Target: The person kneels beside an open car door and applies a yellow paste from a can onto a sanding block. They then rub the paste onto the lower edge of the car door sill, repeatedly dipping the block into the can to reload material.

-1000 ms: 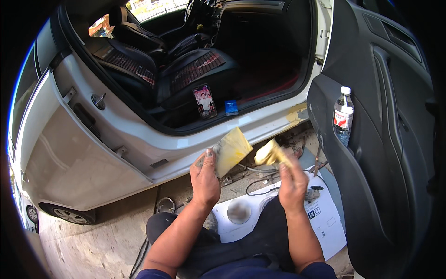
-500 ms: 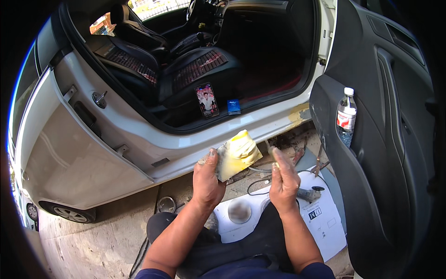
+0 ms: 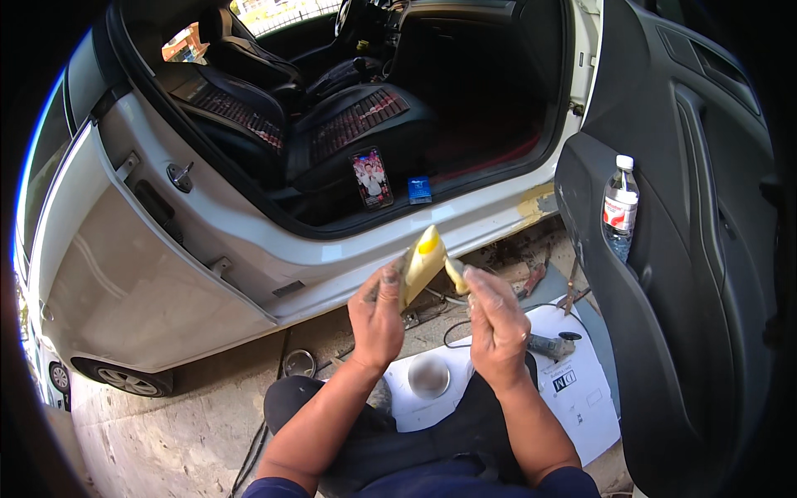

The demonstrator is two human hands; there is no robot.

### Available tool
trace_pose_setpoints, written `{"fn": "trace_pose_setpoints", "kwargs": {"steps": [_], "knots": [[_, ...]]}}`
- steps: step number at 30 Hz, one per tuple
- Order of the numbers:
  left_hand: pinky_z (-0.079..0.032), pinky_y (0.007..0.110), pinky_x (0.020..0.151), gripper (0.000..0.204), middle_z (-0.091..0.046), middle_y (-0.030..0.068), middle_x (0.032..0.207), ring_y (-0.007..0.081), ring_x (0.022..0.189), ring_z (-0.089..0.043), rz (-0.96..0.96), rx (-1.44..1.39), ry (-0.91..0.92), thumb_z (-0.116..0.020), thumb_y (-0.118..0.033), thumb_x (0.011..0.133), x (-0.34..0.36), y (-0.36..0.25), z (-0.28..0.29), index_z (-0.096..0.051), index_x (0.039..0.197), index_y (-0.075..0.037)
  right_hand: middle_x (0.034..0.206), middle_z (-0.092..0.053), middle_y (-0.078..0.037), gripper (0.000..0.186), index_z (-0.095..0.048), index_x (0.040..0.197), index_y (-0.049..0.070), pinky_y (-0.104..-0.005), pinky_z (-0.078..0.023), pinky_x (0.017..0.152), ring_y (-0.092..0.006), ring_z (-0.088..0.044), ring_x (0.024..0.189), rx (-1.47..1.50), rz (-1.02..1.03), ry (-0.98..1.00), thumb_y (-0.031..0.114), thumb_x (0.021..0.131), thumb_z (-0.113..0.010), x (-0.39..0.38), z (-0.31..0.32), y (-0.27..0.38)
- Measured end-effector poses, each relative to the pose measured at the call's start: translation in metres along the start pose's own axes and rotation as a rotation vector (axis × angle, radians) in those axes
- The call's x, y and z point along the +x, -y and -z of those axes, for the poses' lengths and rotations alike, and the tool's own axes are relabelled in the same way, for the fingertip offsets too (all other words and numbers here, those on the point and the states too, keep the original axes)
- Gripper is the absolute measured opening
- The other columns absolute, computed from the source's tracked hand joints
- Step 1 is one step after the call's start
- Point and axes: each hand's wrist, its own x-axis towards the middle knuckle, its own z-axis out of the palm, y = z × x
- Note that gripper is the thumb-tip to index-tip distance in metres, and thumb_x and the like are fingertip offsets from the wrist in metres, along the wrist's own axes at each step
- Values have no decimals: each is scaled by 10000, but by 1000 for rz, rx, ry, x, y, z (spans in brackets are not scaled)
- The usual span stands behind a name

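Note:
My left hand (image 3: 378, 319) is closed on a flat mixing board (image 3: 420, 270), tilted on edge, with pale yellow paste and a bright yellow streak on it. My right hand (image 3: 498, 332) is closed on a small spreader (image 3: 456, 275) with yellow paste on its blade, held beside the board's right side. Both are in front of the white car sill (image 3: 349, 247), which has a beige patch (image 3: 531, 207) at the right. A round metal tin (image 3: 429, 373) lies on white cardboard (image 3: 585, 415) between my knees.
An open door (image 3: 689, 332) on the right holds a water bottle (image 3: 621, 207). A phone (image 3: 371, 178) and blue box (image 3: 420, 190) stand inside the sill. A power tool (image 3: 548, 347), cables and a round lid (image 3: 299, 363) lie low down. The car's rear door (image 3: 141, 274) is at left.
The board has turned from showing its paste-covered face to being nearly edge-on. The spreader moved away from it, then back beside it, with my right hand shifting leftward since half a second ago.

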Motion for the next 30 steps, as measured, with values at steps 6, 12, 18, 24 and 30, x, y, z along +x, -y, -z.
{"fn": "trace_pose_setpoints", "kwargs": {"steps": [6, 12, 18, 24, 30], "knots": [[-557, 344, 968, 409, -788, 198, 1174, 217, 1072, -723, -149, 163, 40, -536, -273, 1191, -7, 0, -8, -722, 1347, 56, 1300, -733, -180, 508, -777, 1346, 67, -473, -598, 1000, -403, -706, 1176, -55, 117, 139, -99, 868, -734, -19, -22, -2], [-537, 302, 1000, 422, -771, 121, 1155, 168, 1097, -691, 36, -181, -81, -544, -310, 1195, 3, 7, -2, -730, 1278, 59, 1266, -769, -158, 477, -780, 1342, 68, -453, -613, 1019, -364, -748, 1157, 2, 96, 267, -96, 898, -721, -24, 0, -20], [-606, 444, 1030, 450, -723, 151, 1320, 287, 1199, -738, 454, -732, -8, -527, -376, 1181, 1, 3, -8, -621, 1371, 21, 1543, -591, -203, 478, -460, 1641, -13, -419, -535, 1155, -260, -618, 1379, 781, -413, -173, 99, 1176, -457, 16, 3, -12], [-579, 477, 1098, 430, -718, 148, 1377, 307, 1251, -729, 548, -867, 28, -570, -360, 1161, 4, -1, -5, -602, 1408, -9, 1396, -724, -228, 415, -629, 1535, 27, -403, -566, 1065, -329, -727, 1263, 178, -11, 19, 40, 1121, -593, -4, -11, -22], [-586, 459, 1087, 416, -725, 152, 1330, 294, 1210, -737, 497, -833, 15, -567, -347, 1165, 8, 3, -1, -609, 1392, -2, 1328, -744, -208, 430, -721, 1417, 55, -481, -598, 1040, -414, -727, 1200, -155, 82, 19, -36, 999, -683, 1, 15, -33]]}}
